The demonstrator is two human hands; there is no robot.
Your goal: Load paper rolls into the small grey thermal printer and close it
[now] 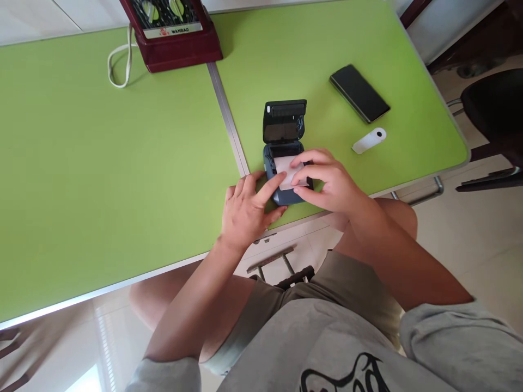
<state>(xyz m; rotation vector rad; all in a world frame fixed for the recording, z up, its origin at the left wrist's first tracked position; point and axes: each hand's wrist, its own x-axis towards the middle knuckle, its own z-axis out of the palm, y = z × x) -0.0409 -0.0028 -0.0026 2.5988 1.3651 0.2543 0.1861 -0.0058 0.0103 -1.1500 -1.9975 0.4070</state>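
Observation:
A small dark blue-grey portable printer [286,198] sits near the front edge of the green table, its black lid [285,121] swung up and back. White paper [284,166] lies in its compartment and reaches over the front part of the body. My left hand [247,209] is closed around the printer's left side, the thumb by its front and the index fingertip against the paper. From the right, my right hand [329,182] has its fingertips on the paper's right part, thumb close to its front edge. Those fingers partly cover the printer's right side.
A black phone [359,93] lies on the green table [122,163] to the right. Below it is a white strip [369,141] with a dark round hole. A dark red appliance [175,41] with a white cord [129,60] stands at the back. A metal seam [229,120] crosses the tabletop.

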